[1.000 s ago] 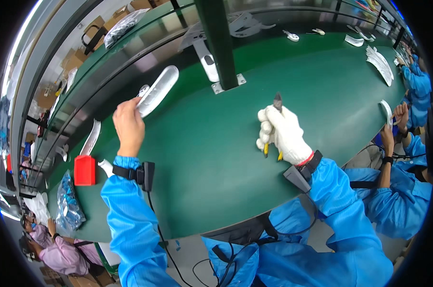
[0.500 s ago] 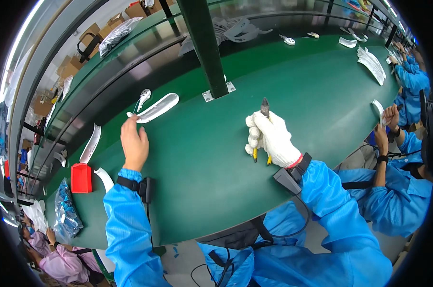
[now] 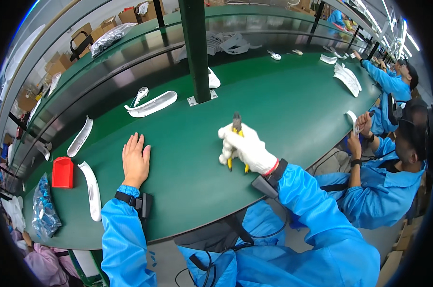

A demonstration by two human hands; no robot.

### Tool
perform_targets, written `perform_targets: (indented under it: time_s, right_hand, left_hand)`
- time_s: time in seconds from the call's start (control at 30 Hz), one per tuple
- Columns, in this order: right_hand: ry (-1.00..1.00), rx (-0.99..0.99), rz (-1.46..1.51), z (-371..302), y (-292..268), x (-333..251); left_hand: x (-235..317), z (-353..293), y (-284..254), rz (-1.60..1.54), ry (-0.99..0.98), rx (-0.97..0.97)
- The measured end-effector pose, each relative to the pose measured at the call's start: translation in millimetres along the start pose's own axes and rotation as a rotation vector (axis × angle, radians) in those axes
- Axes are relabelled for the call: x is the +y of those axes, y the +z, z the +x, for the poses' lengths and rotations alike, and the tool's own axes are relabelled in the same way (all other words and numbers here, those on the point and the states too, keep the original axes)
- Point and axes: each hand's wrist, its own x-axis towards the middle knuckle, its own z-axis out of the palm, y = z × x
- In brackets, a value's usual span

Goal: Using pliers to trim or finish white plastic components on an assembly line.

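Gloved right hand (image 3: 245,149) is gripping yellow-handled pliers (image 3: 236,138) upright.
Bare left hand (image 3: 135,160) is resting flat, open, on the smooth green table (image 3: 297,105).

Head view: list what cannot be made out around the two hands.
- Pliers: the gloved right hand covers most of the yellow handles; whether the tip is open is too small to tell.
- Left hand: lies flat on the green table; the palm's underside is hidden.
- Clear bag: contents blurred near the rim.

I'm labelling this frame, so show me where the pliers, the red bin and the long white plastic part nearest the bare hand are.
pliers (image 3: 236,119): head view, on the dark jaws above the gloved right hand (image 3: 242,146).
red bin (image 3: 62,172): head view, on its top face.
white plastic part (image 3: 91,190): head view, mid-length, left of the left hand (image 3: 135,160).
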Motion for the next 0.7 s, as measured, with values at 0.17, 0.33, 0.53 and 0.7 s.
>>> perform_targets:
  time_s: [0.17, 0.33, 0.53, 0.7]
  right_hand:
    - [0.017, 0.047, -0.445, 15, 6, -37]
    - [-0.133, 0.359, -1.158, 101, -20, -85]
    - [-0.059, 0.382, -1.74, 197, -33, -81]
    - [0.177, 0.411, -1.875, 233, -32, -77]
  left_hand:
    - [-5, -4, 2, -0.01, -0.002, 0.041]
    - [-7, -5, -6, -0.012, 0.008, 0.081]
    - [-5, -3, -3, -0.045, 0.002, 0.091]
    - [-5, -4, -3, -0.057, 0.002, 0.088]
